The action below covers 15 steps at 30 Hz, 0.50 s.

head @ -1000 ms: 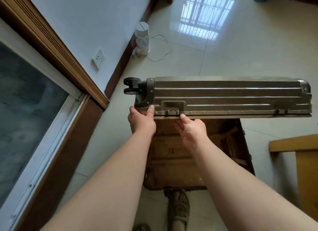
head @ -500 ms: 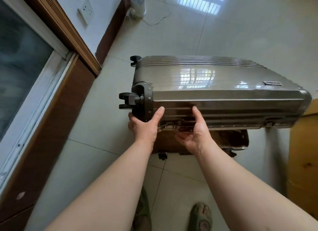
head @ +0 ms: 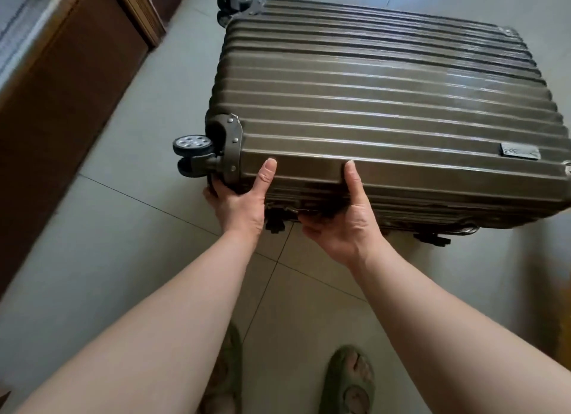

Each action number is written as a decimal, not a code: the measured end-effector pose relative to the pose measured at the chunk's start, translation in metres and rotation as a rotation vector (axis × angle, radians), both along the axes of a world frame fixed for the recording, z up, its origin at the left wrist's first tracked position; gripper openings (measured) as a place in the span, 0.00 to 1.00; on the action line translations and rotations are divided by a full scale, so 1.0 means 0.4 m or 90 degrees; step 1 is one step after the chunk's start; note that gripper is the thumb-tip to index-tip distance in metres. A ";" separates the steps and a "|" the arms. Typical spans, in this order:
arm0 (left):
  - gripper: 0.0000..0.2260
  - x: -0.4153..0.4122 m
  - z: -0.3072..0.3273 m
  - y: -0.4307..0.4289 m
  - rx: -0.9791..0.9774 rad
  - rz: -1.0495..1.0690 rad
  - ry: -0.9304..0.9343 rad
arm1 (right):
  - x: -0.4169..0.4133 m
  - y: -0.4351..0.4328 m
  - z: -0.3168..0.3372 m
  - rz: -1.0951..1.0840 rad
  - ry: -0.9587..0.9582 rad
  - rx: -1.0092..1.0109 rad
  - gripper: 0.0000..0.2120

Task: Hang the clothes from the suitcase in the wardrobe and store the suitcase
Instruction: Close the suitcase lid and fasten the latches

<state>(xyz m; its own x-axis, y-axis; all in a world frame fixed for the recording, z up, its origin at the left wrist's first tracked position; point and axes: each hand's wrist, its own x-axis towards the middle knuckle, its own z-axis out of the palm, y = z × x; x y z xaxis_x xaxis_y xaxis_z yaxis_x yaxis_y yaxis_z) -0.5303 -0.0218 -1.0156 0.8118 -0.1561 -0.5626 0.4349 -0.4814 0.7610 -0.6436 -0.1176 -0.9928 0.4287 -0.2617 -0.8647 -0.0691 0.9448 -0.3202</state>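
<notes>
1. On the tiled floor (head: 129, 259), near the wooden frame (head: 61, 104) at its left edge, the suitcase (head: 380, 104) lies flat with its ribbed lid uppermost, so that the two shells can be brought together.
2. The near long edge of the lid is gripped by both hands, the side where the latches sit; a narrow dark gap is seen under that edge, so the case is judged not quite shut.
3. The left hand (head: 239, 200) is placed at the near-left corner, beside the wheel (head: 193, 144). Its thumb is laid up on the lid, and its fingers are curled under the corner, mostly hidden.
4. The right hand (head: 343, 225) is set just beside it along the same edge, thumb raised onto the lid, fingers tucked beneath and cupping the rim. Both hands thus pinch the lid between thumb and fingers, presumably to lower it under control.
5. No clothes are visible; whether any remain inside cannot be told.
6. The feet (head: 347, 379) are planted just short of the near edge, which gives the arms a straight downward reach.
7. Latching and standing the case upright are judged to be left before storing.
</notes>
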 end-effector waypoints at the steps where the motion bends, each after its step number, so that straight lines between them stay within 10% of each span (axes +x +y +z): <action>1: 0.56 -0.003 -0.031 0.003 -0.013 0.002 -0.016 | -0.005 -0.001 -0.027 0.003 -0.023 -0.002 0.41; 15: 0.47 0.117 -0.322 -0.068 -0.119 0.003 -0.211 | 0.033 -0.080 -0.238 0.241 -0.051 -0.158 0.42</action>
